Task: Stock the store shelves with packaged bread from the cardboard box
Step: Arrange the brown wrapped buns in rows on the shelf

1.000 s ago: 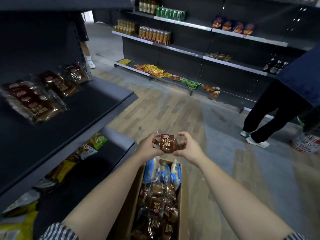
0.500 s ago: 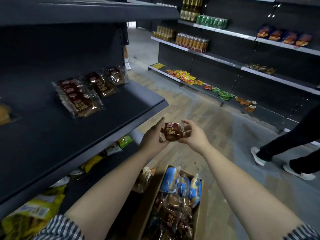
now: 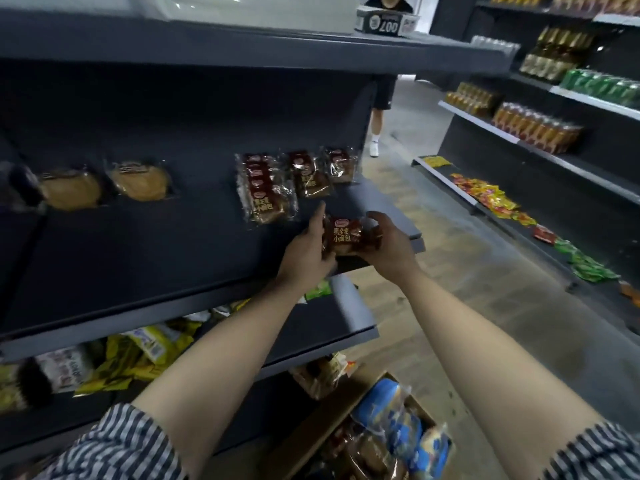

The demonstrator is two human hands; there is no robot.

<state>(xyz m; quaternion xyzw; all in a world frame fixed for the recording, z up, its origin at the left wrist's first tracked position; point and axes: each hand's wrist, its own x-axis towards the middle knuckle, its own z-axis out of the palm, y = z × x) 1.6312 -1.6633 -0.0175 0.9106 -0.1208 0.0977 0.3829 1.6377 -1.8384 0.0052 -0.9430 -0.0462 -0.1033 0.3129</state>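
Brown and glossy, the small bread packet [image 3: 349, 237] sits between both hands above the front right corner of the dark shelf [image 3: 173, 258]; whether its underside touches the shelf cannot be told. The left hand [image 3: 304, 254] grips the packet's left end, with its index finger pointing straight up beside the wrapper. The right hand [image 3: 391, 247] holds the other end, its fingers [image 3: 375, 216] curled over the top of the wrapper. Just behind the packet, three piles of matching brown packets [image 3: 265, 188] lie in a row towards the shelf's right end. Well to their left lie two round pale loaves [image 3: 142, 181] in clear wrap. On the shelf below, yellow snack bags [image 3: 138, 355] lie in a loose heap. At the bottom right the cardboard box [image 3: 322, 420] stands open on the floor, holding blue packets [image 3: 394, 414] and more brown ones
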